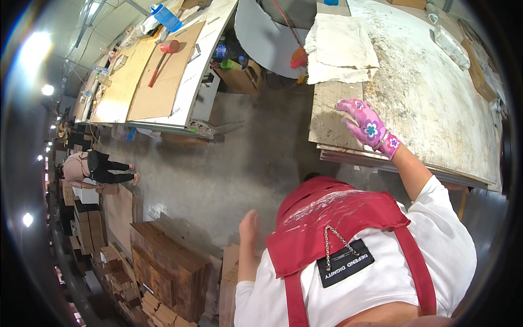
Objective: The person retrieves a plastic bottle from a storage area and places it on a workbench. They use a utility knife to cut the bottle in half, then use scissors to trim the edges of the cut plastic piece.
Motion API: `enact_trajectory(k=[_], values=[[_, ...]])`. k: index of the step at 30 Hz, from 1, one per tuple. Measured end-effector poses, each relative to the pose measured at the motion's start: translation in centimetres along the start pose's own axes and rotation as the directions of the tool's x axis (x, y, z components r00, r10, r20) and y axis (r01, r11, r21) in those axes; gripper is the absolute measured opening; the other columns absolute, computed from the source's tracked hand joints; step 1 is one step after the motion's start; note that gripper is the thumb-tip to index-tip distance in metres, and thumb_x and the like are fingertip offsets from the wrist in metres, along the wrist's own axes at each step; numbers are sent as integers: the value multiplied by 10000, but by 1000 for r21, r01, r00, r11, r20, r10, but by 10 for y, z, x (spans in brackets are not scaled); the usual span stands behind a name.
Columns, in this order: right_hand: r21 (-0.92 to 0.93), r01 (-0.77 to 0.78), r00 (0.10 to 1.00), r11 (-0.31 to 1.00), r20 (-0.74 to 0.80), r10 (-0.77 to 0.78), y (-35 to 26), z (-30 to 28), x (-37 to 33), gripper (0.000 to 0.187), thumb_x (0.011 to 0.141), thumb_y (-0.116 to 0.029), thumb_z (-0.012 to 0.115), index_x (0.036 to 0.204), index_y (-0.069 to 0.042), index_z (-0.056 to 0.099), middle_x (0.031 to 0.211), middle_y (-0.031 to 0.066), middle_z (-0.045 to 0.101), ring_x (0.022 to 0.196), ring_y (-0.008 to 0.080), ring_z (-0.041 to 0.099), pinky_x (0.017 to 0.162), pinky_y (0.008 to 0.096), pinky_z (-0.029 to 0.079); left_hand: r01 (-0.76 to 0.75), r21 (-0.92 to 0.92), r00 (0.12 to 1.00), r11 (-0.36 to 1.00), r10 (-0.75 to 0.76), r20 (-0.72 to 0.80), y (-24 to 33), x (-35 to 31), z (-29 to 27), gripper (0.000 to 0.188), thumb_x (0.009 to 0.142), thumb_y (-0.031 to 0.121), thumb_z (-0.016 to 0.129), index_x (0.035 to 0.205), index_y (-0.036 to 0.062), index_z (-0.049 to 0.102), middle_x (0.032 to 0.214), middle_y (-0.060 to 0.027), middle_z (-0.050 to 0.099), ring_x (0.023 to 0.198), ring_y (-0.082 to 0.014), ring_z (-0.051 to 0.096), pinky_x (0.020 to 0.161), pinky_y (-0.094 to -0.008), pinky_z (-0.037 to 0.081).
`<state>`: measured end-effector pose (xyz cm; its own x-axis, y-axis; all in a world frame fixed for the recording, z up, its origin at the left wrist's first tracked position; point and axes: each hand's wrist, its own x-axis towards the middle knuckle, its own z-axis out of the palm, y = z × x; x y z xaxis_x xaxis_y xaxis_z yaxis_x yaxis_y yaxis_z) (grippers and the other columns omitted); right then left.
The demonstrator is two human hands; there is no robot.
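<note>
My right hand [366, 125] wears a pink glove with a flower pattern. It hovers over or rests on the near left corner of a stained white worktable [425, 103]; I cannot tell if it touches. Its thumb stands apart from the curved fingers, and nothing shows between them. Beyond that hand, a cream cloth [340, 49] lies flat on the table's left edge. Down at my left side, my bare left hand [249, 226] hangs over the floor near some cardboard. Its fingers are blurred, and no held thing can be made out.
On the left workbench [114, 103], a red mallet [170, 46] lies on a cardboard sheet [158, 98], with a blue bottle [166, 18] farther back. Stacked cardboard [169, 267] stands at lower left. A person [90, 166] bends over boxes at far left. Grey floor [239, 158] separates the tables.
</note>
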<state>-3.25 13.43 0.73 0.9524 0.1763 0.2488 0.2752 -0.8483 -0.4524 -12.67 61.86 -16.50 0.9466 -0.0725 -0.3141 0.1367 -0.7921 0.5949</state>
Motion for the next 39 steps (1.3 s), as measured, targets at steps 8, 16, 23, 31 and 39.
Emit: enact_trajectory(k=[8,16,23,31,39], values=[[9,-57,996,998,73,56,20,26,39,443,791,-123,595,1221,-74,502,1195,161,521,1146,338,476,991,432,363,-146,-225,988,963,130,-84,108,176,-39,240,913,120,526,1089,-22,603,937,-160,677,889,-229,659,798,-316,494],[-160,-77,986,984,135,99,15,65,159,365,755,-90,594,1120,-100,582,1086,98,583,1065,277,537,1011,427,357,-69,-395,960,916,168,223,181,422,-5,178,917,126,528,998,11,637,631,-44,600,597,-93,557,610,-233,460],[-358,-74,977,931,162,140,59,121,171,330,711,-127,652,1038,-103,611,1025,72,620,1014,273,579,995,463,392,-85,-581,950,809,241,197,172,632,85,136,893,121,549,927,23,638,679,-52,615,608,-124,575,583,-269,457],[-234,-180,917,955,311,249,63,110,206,348,610,-160,619,947,-70,637,918,77,627,903,270,613,895,429,463,128,-483,984,866,-52,168,152,753,132,116,891,121,585,926,23,637,770,-37,622,633,-97,558,588,-226,460],[-224,-199,885,954,377,273,72,109,218,307,602,-156,610,886,-40,629,900,106,637,897,277,625,858,405,466,-60,-330,993,942,22,-118,124,894,124,186,859,212,614,833,28,623,694,-80,639,627,-231,610,621,-341,475]])
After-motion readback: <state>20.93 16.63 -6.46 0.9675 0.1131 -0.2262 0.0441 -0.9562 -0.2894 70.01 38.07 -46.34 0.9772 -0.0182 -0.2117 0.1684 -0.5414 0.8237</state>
